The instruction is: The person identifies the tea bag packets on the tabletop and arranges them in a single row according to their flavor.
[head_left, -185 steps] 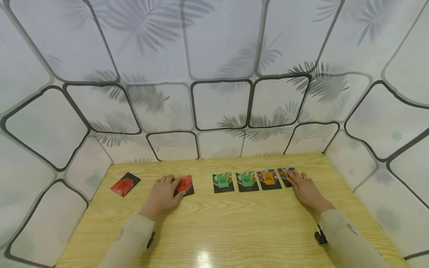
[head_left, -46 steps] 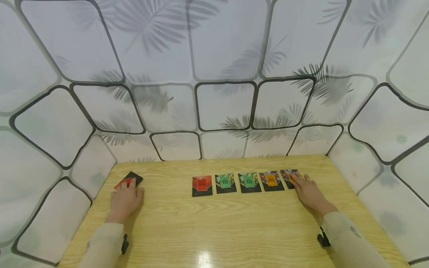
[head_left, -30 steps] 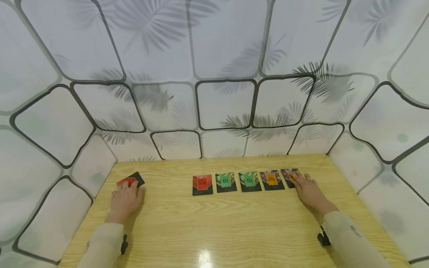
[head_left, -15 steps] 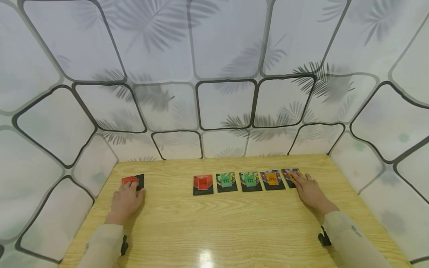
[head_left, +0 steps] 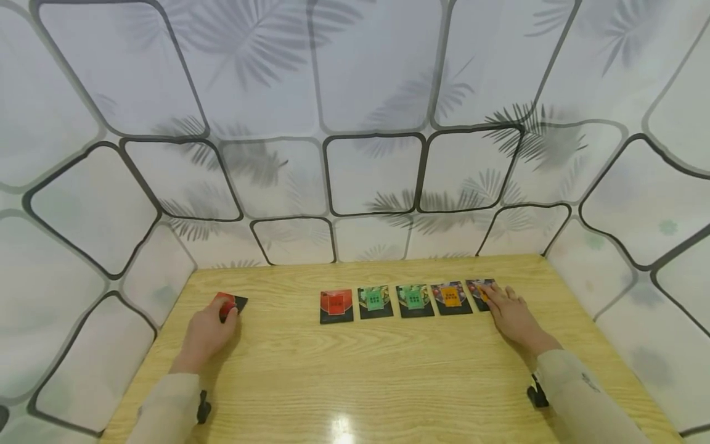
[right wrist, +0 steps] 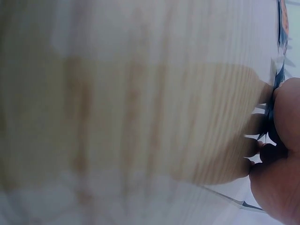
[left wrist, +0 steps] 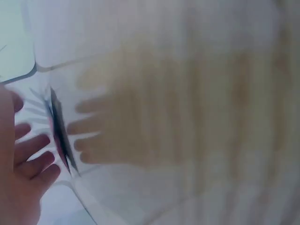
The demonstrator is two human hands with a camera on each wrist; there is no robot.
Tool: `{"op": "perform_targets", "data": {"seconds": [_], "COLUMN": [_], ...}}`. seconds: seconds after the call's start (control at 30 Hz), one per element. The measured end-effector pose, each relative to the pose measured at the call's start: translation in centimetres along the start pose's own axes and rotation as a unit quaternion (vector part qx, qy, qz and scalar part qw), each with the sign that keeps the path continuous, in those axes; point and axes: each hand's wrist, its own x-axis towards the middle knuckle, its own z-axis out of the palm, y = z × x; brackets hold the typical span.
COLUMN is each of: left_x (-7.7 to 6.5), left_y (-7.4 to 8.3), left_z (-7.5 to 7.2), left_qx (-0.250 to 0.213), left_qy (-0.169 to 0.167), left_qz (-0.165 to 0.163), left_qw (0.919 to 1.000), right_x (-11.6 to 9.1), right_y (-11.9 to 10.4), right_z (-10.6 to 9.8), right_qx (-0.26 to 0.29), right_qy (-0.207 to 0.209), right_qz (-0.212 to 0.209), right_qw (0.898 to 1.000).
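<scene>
Near the table's left side, my left hand [head_left: 205,336] is at a red-and-black packet [head_left: 240,301], with index finger and thumb over its near part. In the left wrist view the packet [left wrist: 60,133] shows edge-on, close to the spread fingertips of the hand [left wrist: 28,173]. My right hand [head_left: 513,316] rests its fingers on the near right part of an orange-labelled packet [head_left: 474,288] at the right end of a row. Also in that row lie a red packet [head_left: 336,306], two green-labelled packets [head_left: 374,302] and another orange-labelled packet [head_left: 452,298].
The wood-grain table [head_left: 355,364] meets a patterned wall covering [head_left: 366,172] behind the packets and at both sides. Black wrist straps [head_left: 203,407] show beneath both light sleeves [head_left: 169,404].
My left hand has gone from the row's red packet to the far-left one, which has turned and shifted slightly right. The row's red packet now lies straight. My right hand keeps its place.
</scene>
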Motion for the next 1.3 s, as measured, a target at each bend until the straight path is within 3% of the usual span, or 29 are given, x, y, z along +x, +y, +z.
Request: {"op": "perform_targets", "data": {"seconds": [0.1, 0.2, 0.4, 0.57, 0.83, 1.3], "left_x": [-0.1, -0.2, -0.2, -0.1, -0.1, -0.4], "left_y": [0.0, 0.0, -0.2, 0.2, 0.5, 0.8], "left_z": [-0.2, -0.2, -0.1, 0.1, 0.7, 1.0], "left_qx": [0.019, 0.051, 0.101, 0.087, 0.059, 0.077], "left_qy": [0.057, 0.075, -0.008, -0.021, -0.014, -0.029], "left_qz": [-0.015, -0.042, -0.071, -0.051, 0.022, 0.048], "left_qw": [0.9981, 0.995, 0.9923, 0.9947, 0.9979, 0.9955], "right_x": [0.1, 0.1, 0.1, 0.1, 0.1, -0.1], "right_y": [0.1, 0.0, 0.0, -0.1, -0.3, -0.3], "right_z": [0.1, 0.0, 0.0, 0.0, -0.1, -0.1], "right_qx": [-0.001, 0.001, 0.003, 0.006, 0.01, 0.013], "right_qy": [0.001, 0.003, -0.002, -0.006, -0.01, -0.009], "right_qz": [0.0, 0.0, 0.002, 0.003, 0.007, 0.012], "right_qw": [1.0, 1.0, 1.0, 1.0, 1.0, 1.0]}}
